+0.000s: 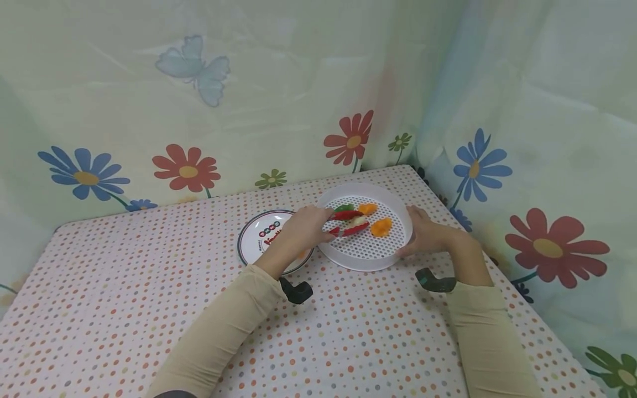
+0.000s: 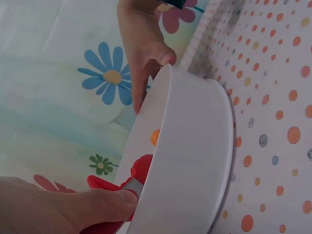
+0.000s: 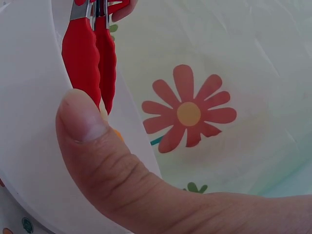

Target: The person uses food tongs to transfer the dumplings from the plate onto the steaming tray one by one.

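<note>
My left hand (image 1: pixel 304 228) holds red-tipped tongs (image 1: pixel 352 230) over the inside of a round white sieve (image 1: pixel 359 262) with a perforated base. A pale piece (image 1: pixel 358 220) shows between the tongs' tips; its kind is unclear. In the left wrist view, thumb and fingers pinch the metal part of the tongs (image 2: pixel 132 185). My right hand (image 1: pixel 427 232) grips the sieve's right side, thumb outside the wall in the right wrist view. Two orange pieces (image 1: pixel 381 227) and a green piece (image 1: pixel 344 208) lie in the sieve, perhaps toy vegetables.
Left of the sieve, a white plate (image 1: pixel 252 235) with dark rim lines and printed lettering sits partly under my left forearm. A dotted cloth (image 1: pixel 149 287) covers the table. Flowered curtains (image 1: pixel 278 110) hang along the back and right edges.
</note>
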{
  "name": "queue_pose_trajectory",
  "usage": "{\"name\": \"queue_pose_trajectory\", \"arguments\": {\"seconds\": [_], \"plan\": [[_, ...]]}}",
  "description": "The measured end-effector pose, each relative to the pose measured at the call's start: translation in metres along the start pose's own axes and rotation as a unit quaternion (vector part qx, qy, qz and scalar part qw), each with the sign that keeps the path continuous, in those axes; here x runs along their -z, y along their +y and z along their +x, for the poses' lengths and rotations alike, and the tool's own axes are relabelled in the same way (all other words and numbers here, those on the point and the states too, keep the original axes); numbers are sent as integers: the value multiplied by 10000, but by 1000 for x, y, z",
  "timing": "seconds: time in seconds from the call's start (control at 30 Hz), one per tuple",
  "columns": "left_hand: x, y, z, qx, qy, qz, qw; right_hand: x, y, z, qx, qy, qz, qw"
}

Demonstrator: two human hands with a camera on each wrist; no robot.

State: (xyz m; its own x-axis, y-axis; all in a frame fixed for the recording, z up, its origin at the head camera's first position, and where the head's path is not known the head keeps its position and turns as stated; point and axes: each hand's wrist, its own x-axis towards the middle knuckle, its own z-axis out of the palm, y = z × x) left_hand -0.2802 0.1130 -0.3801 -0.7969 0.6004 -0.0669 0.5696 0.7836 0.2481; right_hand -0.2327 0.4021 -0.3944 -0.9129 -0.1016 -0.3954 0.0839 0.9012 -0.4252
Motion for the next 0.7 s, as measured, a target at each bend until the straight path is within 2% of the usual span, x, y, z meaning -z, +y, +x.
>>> {"name": "queue_pose_trajectory", "arguments": {"seconds": [0.2, 0.47, 0.6, 0.7], "plan": [[0, -1, -1, 67, 43, -33, 10000, 0, -1, 0, 13, -21, 28, 10000], [7, -7, -10, 140, -30, -183, 9997, -3, -1, 3, 55, -64, 5, 10000], [18, -13, -26, 156, 295, -322, 9989, -4, 1, 3, 159, 13, -7, 9999], [24, -28, -45, 132, 668, -428, 9968, -3, 4, 3, 296, 79, -36, 9995]]}}
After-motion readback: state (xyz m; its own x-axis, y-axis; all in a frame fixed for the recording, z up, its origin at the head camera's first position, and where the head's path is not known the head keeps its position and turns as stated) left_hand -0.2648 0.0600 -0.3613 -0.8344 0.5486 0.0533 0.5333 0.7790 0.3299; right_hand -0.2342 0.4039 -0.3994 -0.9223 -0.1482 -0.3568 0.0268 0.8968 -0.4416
